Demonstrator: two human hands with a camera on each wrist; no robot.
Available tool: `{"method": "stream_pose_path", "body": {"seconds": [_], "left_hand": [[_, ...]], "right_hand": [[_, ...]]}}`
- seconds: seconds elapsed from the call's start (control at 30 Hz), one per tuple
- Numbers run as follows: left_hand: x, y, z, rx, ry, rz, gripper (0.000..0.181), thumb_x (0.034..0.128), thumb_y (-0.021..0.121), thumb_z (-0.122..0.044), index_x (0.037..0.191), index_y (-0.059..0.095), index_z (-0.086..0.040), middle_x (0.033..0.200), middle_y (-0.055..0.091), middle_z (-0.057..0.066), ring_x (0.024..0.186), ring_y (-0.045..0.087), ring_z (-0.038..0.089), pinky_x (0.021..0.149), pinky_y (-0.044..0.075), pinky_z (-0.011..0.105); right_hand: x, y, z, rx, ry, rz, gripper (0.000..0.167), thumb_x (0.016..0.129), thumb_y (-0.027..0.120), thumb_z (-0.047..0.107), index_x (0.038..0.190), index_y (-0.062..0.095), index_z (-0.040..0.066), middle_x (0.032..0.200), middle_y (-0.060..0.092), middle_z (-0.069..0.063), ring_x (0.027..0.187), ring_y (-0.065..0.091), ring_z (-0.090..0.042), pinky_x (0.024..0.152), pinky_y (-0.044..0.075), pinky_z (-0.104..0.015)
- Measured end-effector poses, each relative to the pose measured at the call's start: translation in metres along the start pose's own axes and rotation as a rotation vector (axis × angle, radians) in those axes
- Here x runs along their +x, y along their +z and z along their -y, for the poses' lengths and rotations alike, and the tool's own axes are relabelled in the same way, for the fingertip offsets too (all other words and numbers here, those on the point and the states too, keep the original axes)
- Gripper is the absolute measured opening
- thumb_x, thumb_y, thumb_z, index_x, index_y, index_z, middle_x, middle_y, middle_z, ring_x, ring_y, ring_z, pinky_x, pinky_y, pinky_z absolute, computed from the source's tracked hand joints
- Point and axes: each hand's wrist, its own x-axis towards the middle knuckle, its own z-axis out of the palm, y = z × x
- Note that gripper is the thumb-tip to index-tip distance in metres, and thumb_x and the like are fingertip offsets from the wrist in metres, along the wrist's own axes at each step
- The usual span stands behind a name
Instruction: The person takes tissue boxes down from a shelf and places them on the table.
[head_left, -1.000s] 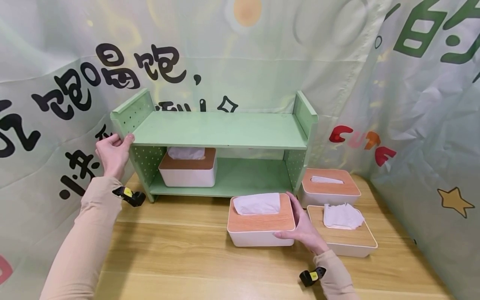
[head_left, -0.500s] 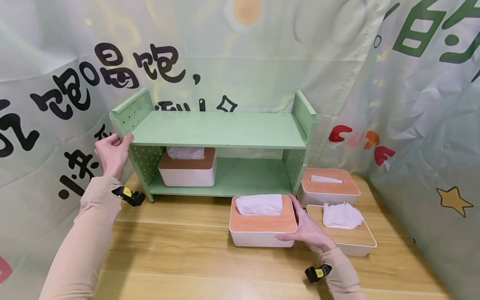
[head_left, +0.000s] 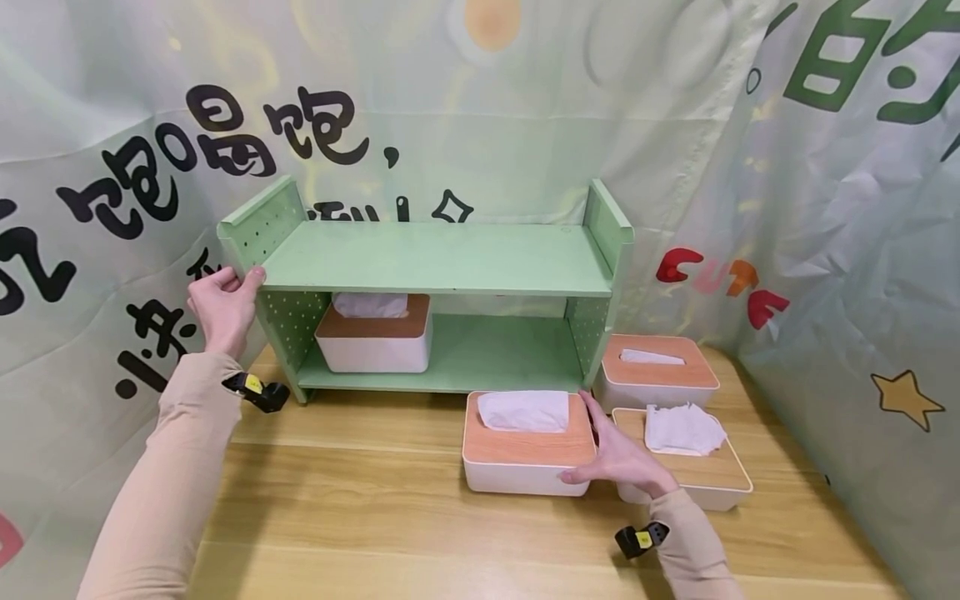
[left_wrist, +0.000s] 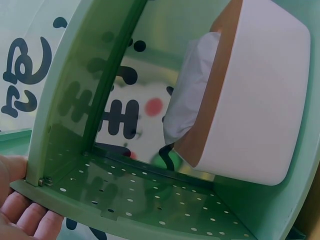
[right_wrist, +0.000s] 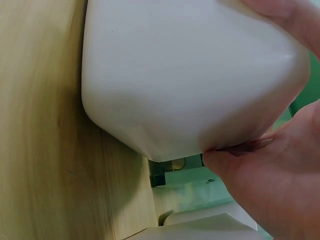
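Note:
On the wooden table stands a green two-tier shelf (head_left: 442,260) with perforated side panels. My left hand (head_left: 225,304) grips the front edge of its left panel, thumb on one side and fingers (left_wrist: 31,220) curled on the other. A tissue box (head_left: 525,477) with a wood-look lid sits in front of the shelf's right half. My right hand (head_left: 621,454) holds that box by its right end, thumb at the front and fingers round the back corner. Another tissue box (head_left: 375,354) stands on the lower shelf at the left, seen on its side in the left wrist view.
Two more tissue boxes stand to the right: one (head_left: 663,392) beside the shelf, one (head_left: 712,497) in front of it, behind my right wrist. A printed cloth (head_left: 480,117) hangs behind and around the table (head_left: 360,517).
The tissue box in my right hand has shifted slightly to the right, and the hand with it. My left hand stays on the shelf's panel.

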Motion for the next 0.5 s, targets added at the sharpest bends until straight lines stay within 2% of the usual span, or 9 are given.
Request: {"method": "stream_pose_path", "body": {"seconds": [0.13, 0.3, 0.5], "left_hand": [[0.0000, -0.0003, -0.0004, 0.003, 0.005, 0.000, 0.043, 0.0917, 0.073, -0.026, 0.130, 0.066, -0.006, 0.058, 0.055, -0.036, 0.064, 0.060, -0.010, 0.061, 0.048, 0.004], [-0.0009, -0.0002, -0.0014, -0.001, 0.007, -0.001, 0.043, 0.0918, 0.072, -0.026, 0.129, 0.067, -0.005, 0.057, 0.056, -0.037, 0.063, 0.060, -0.010, 0.063, 0.047, 0.005], [-0.0008, 0.0001, -0.0014, -0.042, -0.026, 0.023, 0.044, 0.0921, 0.072, -0.024, 0.132, 0.064, -0.008, 0.057, 0.056, -0.038, 0.065, 0.061, -0.012, 0.067, 0.047, 0.003]], "right_hand": [[0.0006, -0.0014, -0.0005, 0.000, 0.004, 0.009, 0.133, 0.065, 0.093, 0.030, 0.157, 0.004, -0.008, 0.163, 0.014, -0.035, 0.147, 0.026, -0.052, 0.118, 0.028, -0.068], [0.0006, -0.0023, -0.0001, 0.016, 0.018, 0.019, 0.134, 0.064, 0.093, 0.029, 0.157, 0.004, -0.008, 0.162, 0.017, -0.035, 0.145, 0.030, -0.051, 0.118, 0.028, -0.068], [0.0001, -0.0036, 0.0010, 0.029, 0.023, 0.024, 0.134, 0.063, 0.093, 0.025, 0.157, 0.003, -0.008, 0.161, 0.018, -0.036, 0.143, 0.033, -0.051, 0.118, 0.029, -0.067]]}}
